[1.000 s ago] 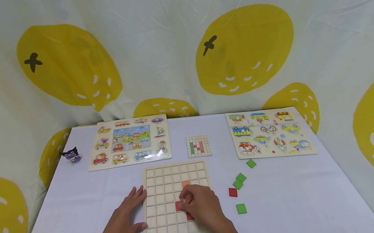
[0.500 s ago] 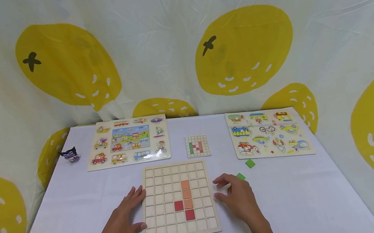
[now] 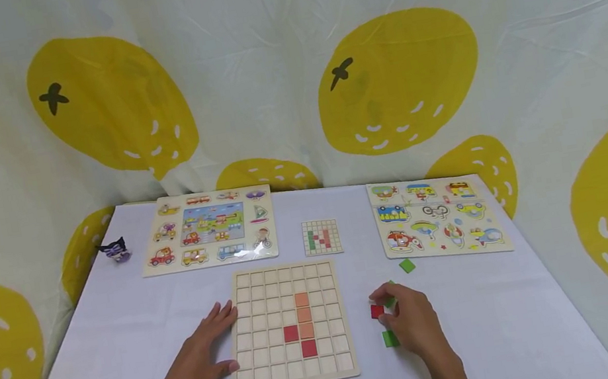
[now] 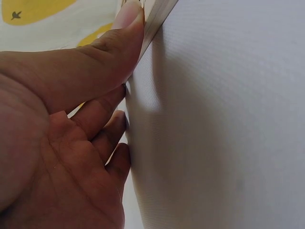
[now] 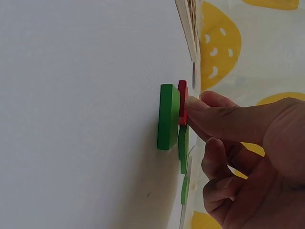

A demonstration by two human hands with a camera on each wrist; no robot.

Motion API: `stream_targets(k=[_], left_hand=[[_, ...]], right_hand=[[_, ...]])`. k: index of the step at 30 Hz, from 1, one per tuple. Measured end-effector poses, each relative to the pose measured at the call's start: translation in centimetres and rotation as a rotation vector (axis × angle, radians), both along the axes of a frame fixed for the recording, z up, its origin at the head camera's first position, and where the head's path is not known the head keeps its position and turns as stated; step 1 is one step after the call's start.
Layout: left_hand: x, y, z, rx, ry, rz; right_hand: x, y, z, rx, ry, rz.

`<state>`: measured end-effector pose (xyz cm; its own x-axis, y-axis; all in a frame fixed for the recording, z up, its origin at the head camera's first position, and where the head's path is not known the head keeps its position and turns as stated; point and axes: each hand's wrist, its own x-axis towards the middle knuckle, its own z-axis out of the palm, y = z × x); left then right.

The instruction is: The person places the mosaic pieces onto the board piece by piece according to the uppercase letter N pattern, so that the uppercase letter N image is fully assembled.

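A square wooden grid board (image 3: 265, 376) lies in the middle of the table in the head view. In its cells sit several orange tiles (image 3: 303, 315) and two red tiles (image 3: 290, 334). My left hand (image 3: 197, 361) rests at the board's left edge, fingers extended; its thumb (image 4: 128, 16) touches the edge in the left wrist view. Right of the board, my right hand (image 3: 413, 319) has thumb and bent forefinger round a loose red square tile (image 3: 377, 311) on the table. Green tiles lie close by, one (image 5: 167, 117) in front of the red tile in the right wrist view.
Behind the board lies a small pattern card (image 3: 321, 237) with coloured squares. Two picture puzzle boards stand at the back, one left (image 3: 205, 229) and one right (image 3: 438, 217). A small dark figurine (image 3: 116, 250) stands far left. Another green tile (image 3: 407, 265) lies back right.
My right hand has left the board, where an orange tile now shows uncovered, and moved right to the loose red tile. The left hand stays at the board's edge.
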<state>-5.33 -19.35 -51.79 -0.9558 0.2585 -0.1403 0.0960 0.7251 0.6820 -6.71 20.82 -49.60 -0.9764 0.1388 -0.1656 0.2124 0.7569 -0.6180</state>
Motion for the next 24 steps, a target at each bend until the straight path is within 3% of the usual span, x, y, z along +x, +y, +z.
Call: stream_targets(k=[13,24], left_hand=[[0.0,0.0,0.0,-0.006,0.004,-0.001],[0.0,0.1,0.1,-0.024,0.012,-0.005]], right_hand=[[-0.3,-0.6,-0.5,0.045,-0.026,0.024],[-0.3,-2.1,-0.5,0.052,0.022,0.040]])
